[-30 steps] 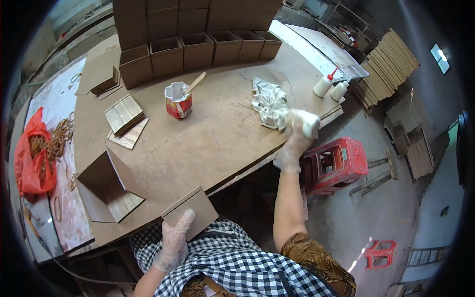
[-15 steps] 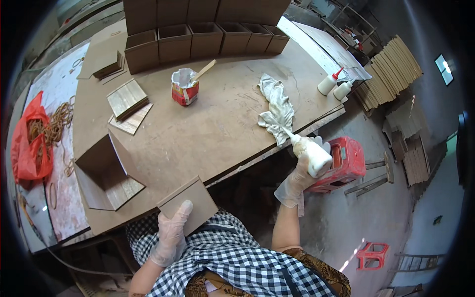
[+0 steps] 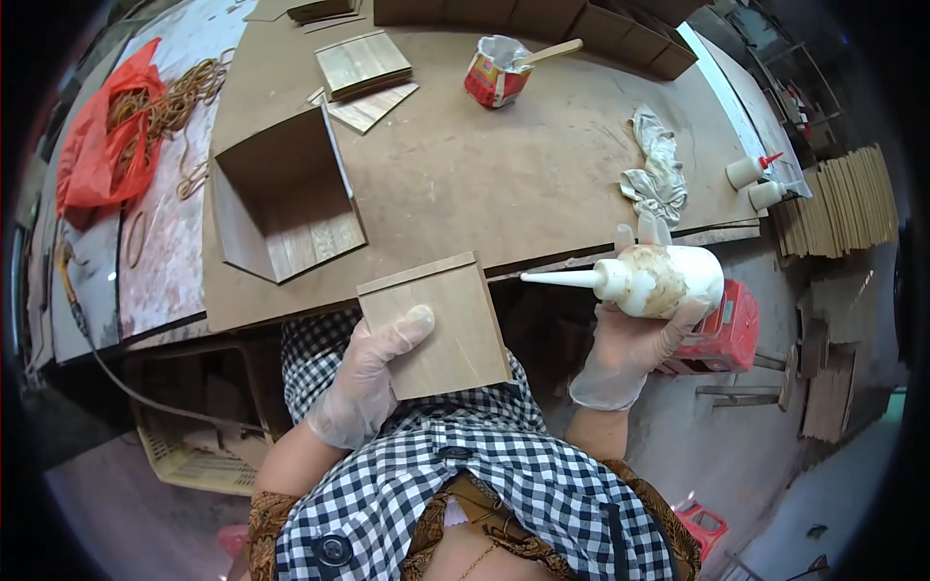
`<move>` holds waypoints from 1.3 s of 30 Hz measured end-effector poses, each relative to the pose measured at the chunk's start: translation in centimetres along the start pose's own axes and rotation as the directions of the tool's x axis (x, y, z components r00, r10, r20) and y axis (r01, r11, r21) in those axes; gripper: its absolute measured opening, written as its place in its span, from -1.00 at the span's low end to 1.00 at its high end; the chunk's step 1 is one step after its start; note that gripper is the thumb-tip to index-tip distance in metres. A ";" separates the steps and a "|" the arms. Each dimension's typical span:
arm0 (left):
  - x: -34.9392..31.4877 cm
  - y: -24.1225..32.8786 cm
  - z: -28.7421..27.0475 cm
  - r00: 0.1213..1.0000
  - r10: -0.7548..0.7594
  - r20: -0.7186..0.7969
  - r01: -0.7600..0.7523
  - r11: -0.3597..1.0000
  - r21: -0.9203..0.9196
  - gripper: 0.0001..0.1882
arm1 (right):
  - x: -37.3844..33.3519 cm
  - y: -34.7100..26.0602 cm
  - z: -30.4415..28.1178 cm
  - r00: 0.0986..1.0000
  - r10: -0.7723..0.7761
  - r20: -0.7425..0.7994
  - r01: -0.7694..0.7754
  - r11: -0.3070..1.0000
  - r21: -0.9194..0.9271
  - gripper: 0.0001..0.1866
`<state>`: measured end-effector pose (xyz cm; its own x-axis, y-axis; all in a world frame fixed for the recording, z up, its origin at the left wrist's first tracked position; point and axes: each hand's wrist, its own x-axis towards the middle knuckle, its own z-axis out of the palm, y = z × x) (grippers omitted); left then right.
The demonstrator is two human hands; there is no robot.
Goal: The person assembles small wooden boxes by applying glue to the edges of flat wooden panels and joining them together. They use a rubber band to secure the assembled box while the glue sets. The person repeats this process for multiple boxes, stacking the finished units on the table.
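**Glue bottle brought to square panel, nozzle short of the wood**

Left hand [image 3: 363, 382], gloved, held a square wooden panel [image 3: 436, 324] in front of the chest, just below the near edge of the surface [image 3: 484, 184]; thumb lay across the panel's face, fingers hidden behind. Right hand [image 3: 630, 344], gloved, was wrapped around a glue bottle [image 3: 659, 279], white and smeared brown, lying roughly level with its long nozzle pointing toward 9 o'clock. Nozzle tip sat just beside the panel's upper right corner, not touching.

Judgement: gluing step in hand, bead not yet laid; no fresh glue visible on the panel. Next move would call for tipping the nozzle down onto the panel edge, steady squeeze, panel kept still.

On the surface: open wooden box [image 3: 281, 208] at 10 o'clock from the panel, lying on its side; stack of thin wood sheets [image 3: 363, 66] at 11 o'clock; red can [image 3: 496, 76] with a stick in it at 12; crumpled rag [image 3: 659, 169] at 1 o'clock; two small bottles [image 3: 760, 182] at the far right edge.
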<state>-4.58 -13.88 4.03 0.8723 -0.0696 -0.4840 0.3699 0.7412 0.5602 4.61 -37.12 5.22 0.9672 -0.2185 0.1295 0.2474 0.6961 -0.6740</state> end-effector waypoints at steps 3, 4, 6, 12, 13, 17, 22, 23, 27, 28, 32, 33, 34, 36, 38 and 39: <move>-0.1 0.1 -0.4 0.999 -0.025 0.035 0.025 1.000 -0.009 -0.41 | 0.0 0.7 0.4 0.998 0.038 0.049 -0.038 0.999 0.012 -0.16; -0.1 0.0 -0.5 0.998 -0.030 0.050 0.030 0.999 -0.010 -0.40 | 0.1 1.0 0.6 0.999 0.022 0.050 -0.022 1.000 0.009 -0.16; -0.2 0.2 -0.4 0.997 -0.044 0.056 0.043 0.999 0.016 -0.40 | 0.1 1.3 0.6 0.999 -0.013 0.051 0.015 0.999 -0.051 -0.16; -0.3 0.4 -0.4 0.994 -0.071 0.087 0.069 0.997 0.033 -0.37 | -0.1 1.6 1.0 0.997 -0.066 0.043 0.073 0.979 -0.189 -0.17; -0.3 0.4 -0.5 0.993 -0.076 0.092 0.073 0.997 0.034 -0.37 | -0.1 1.6 1.2 0.997 -0.072 0.040 0.079 0.978 -0.196 -0.18; -0.2 0.5 -0.6 0.988 -0.102 0.118 0.103 0.995 0.004 -0.36 | 0.1 1.6 0.8 0.996 -0.085 0.027 0.089 0.982 -0.168 -0.21; -0.2 0.3 -0.9 0.984 -0.106 0.145 0.112 0.993 -0.037 -0.38 | -0.1 1.2 1.4 0.996 -0.060 0.073 0.067 0.992 -0.104 -0.29; -0.2 0.4 -0.9 0.983 -0.112 0.147 0.119 0.992 -0.038 -0.38 | -0.2 1.1 1.6 0.995 -0.037 0.093 0.043 0.997 -0.063 -0.32; -0.2 0.3 -1.0 0.979 -0.127 0.161 0.136 0.990 -0.045 -0.38 | -0.1 0.7 1.7 0.993 -0.051 0.104 0.058 0.997 -0.059 -0.38; -0.1 0.2 -1.1 0.978 -0.127 0.166 0.137 0.989 -0.049 -0.38 | 0.1 0.9 1.8 0.993 -0.062 0.101 0.066 0.997 -0.040 -0.39; -0.1 0.2 -1.2 0.975 -0.133 0.177 0.146 0.987 -0.060 -0.38 | 0.2 0.6 2.6 0.983 -0.084 0.164 0.103 0.989 -0.106 -0.42; -0.1 0.2 -1.2 0.974 -0.134 0.181 0.148 0.987 -0.064 -0.38 | 0.3 0.7 2.3 0.981 -0.099 0.165 0.119 0.986 -0.114 -0.42; -0.1 0.2 -1.2 0.974 -0.134 0.185 0.149 0.986 -0.069 -0.38 | 0.5 0.8 1.7 0.979 -0.113 0.167 0.134 0.983 -0.121 -0.43; -0.2 0.3 -1.1 0.973 -0.126 0.191 0.142 0.987 -0.070 -0.37 | 0.6 0.8 1.4 0.980 -0.127 0.150 0.147 0.981 -0.129 -0.43; -0.2 0.4 -1.1 0.974 -0.124 0.191 0.139 0.988 -0.069 -0.36 | 0.6 0.9 1.4 0.985 -0.127 0.114 0.141 0.982 -0.129 -0.42; -0.2 0.3 -1.2 0.974 -0.126 0.189 0.141 0.988 -0.067 -0.36 | 0.6 0.9 1.4 0.990 -0.115 0.078 0.124 0.985 -0.123 -0.40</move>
<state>-4.96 -12.84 3.52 0.8634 -0.2872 -0.4149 0.4667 0.7671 0.4402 5.47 -35.65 5.75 0.9339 -0.2430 0.2622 0.3564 0.5742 -0.7371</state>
